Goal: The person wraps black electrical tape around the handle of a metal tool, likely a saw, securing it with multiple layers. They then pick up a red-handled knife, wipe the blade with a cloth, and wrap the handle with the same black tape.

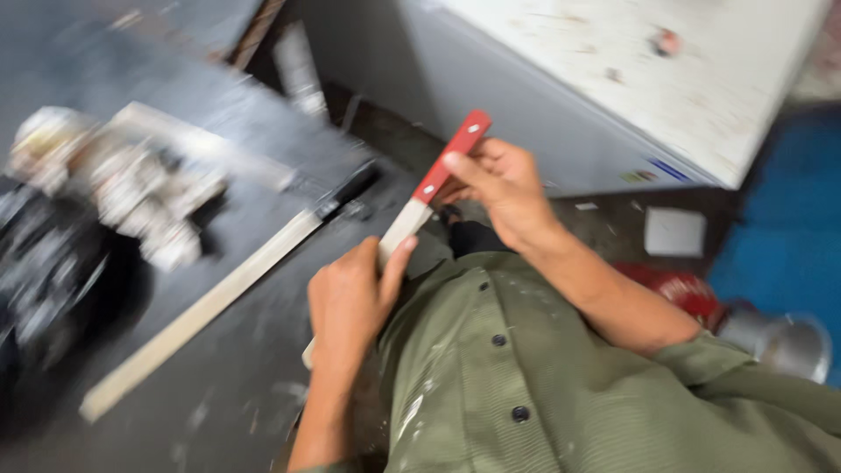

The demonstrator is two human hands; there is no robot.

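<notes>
Red-handled flat tool (427,197) running diagonally across head view, red end up and right, pale blade end down and left. Right hand (499,188) clamping red handle from right side, fingers wrapping it. Left hand (350,302) gripping pale lower part, thumb pressing along it. Tool hanging in air above dark tabletop (236,385) edge, in front of green shirt (543,377). Long pale strip (206,307) lying on tabletop, left of left hand, roughly parallel. Everything blurring.
</notes>
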